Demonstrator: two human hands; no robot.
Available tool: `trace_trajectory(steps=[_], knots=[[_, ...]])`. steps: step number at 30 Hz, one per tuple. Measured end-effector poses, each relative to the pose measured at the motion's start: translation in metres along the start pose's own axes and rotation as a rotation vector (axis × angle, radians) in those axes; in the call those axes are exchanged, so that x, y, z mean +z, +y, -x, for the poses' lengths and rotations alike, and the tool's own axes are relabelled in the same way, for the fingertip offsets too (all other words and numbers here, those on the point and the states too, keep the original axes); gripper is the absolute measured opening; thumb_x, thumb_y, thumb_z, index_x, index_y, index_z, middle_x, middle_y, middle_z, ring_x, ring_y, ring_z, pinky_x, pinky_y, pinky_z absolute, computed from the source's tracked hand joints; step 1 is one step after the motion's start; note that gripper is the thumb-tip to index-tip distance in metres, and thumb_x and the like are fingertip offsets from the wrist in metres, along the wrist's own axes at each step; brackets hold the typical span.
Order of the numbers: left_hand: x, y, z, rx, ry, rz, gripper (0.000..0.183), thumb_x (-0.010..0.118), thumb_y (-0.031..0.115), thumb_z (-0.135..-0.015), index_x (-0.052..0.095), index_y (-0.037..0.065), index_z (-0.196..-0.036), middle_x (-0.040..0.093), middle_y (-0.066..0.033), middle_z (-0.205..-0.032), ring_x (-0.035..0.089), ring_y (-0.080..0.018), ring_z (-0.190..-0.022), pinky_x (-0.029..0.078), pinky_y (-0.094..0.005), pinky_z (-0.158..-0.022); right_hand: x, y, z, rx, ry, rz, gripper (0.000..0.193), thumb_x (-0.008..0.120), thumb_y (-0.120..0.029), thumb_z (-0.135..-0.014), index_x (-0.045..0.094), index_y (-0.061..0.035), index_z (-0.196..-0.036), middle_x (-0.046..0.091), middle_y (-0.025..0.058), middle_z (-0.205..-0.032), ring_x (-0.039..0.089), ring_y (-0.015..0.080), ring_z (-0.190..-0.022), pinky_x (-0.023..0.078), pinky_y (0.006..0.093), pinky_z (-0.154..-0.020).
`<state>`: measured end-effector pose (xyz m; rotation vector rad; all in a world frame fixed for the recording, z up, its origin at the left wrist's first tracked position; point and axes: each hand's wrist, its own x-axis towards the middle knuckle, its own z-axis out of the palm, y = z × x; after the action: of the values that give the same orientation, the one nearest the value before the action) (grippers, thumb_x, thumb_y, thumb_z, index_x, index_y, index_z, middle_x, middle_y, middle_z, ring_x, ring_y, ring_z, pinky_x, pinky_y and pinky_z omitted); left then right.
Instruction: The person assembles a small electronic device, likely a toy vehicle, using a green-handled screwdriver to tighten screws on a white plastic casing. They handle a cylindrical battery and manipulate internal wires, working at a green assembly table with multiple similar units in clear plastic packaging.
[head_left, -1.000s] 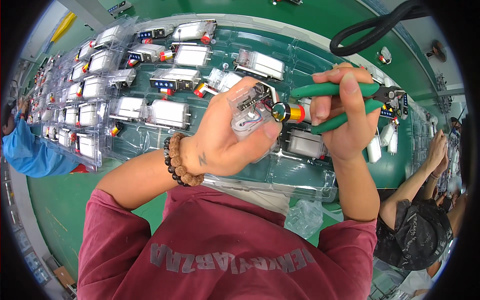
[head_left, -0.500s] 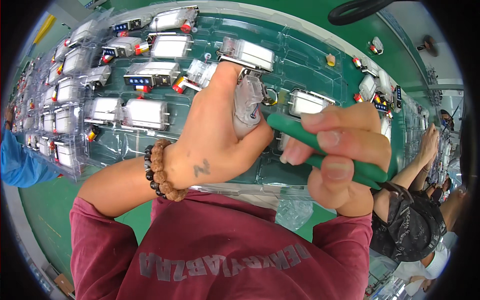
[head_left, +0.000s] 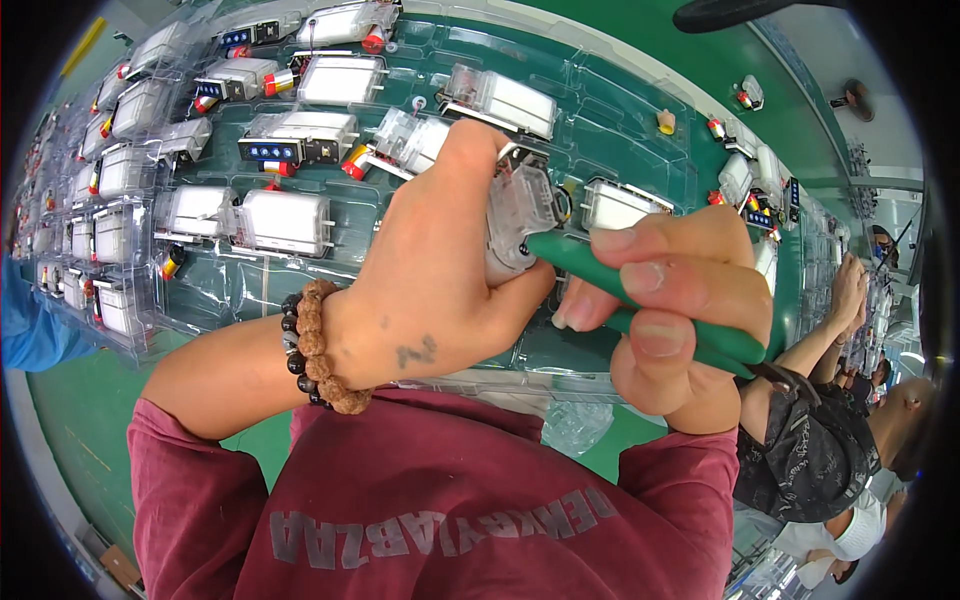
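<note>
So both hands are busy here. The left hand [head_left: 430, 250] is wrapped around a clear plastic gadget [head_left: 520, 205], thumb along its lower side, holding it up above the trays [head_left: 620, 100] near the middle of the view. A dark frame sits at the gadget's top end, and there's a little dark hole or spot on the side facing right.

The right hand [head_left: 690, 300] has a closed grip on a pair of pliers [head_left: 725, 342] with green handles, and it's got them backwards: one handle end points at the gadget while the metal head sticks out past the hand, down and to the right. That handle tip is right at the dark spot, though honestly I can't tell if it's touching or just in front of it.

The left wrist wears brown beads [head_left: 318, 340] next to black beads [head_left: 292, 350]. Under the hands, the clear trays cover the surface, and plenty more gadgets with white blocks [head_left: 285, 222] lie in them, some with red-and-yellow cylinders [head_left: 278, 83] alongside. A small yellow piece [head_left: 666, 122] sits toward the far side. Off to the right there's a co-worker in dark patterned clothes [head_left: 815, 450], and a blue sleeve [head_left: 40, 320] pokes in at far left.
</note>
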<state>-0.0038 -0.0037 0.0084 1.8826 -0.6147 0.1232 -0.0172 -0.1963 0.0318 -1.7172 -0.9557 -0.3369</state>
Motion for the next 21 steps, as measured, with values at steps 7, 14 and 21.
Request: trace_trajectory(steps=[7,14,21], knots=[[0.0029,-0.0045,0.0004,0.046,0.05,-0.025,0.05,0.067,0.01,-0.072,0.041,0.001,-0.114,0.055,-0.0111,-0.082,0.054,-0.0246,-0.069,0.044,-0.0342,-0.064,0.0019,-0.003,-0.0042,0.078,0.007,0.004,0.023,0.048,-0.019,-0.1,0.051,0.003,-0.105,0.055,0.0206,-0.096,0.06,0.0168,-0.057,0.055,0.0319,-0.051],[0.0035,0.0001,0.0003,-0.018,-0.023,-0.011,0.052,0.065,0.006,-0.071,0.038,-0.004,-0.114,0.056,-0.0268,-0.087,0.056,-0.0486,-0.082,0.045,-0.0493,-0.068,0.0038,-0.0013,-0.0048,0.102,-0.007,0.027,0.021,0.051,-0.014,-0.098,0.055,0.0053,-0.104,0.056,0.0194,-0.092,0.06,0.0165,-0.056,0.054,0.0315,-0.054],[0.0026,-0.0039,0.0002,0.032,-0.013,-0.013,0.051,0.065,0.006,-0.071,0.039,-0.005,-0.113,0.056,-0.0264,-0.084,0.056,-0.0486,-0.078,0.045,-0.0486,-0.066,0.0027,0.0002,-0.0039,0.099,0.017,-0.037,0.022,0.049,-0.018,-0.099,0.049,0.0027,-0.106,0.054,0.019,-0.094,0.058,0.0158,-0.055,0.054,0.0317,-0.051]])
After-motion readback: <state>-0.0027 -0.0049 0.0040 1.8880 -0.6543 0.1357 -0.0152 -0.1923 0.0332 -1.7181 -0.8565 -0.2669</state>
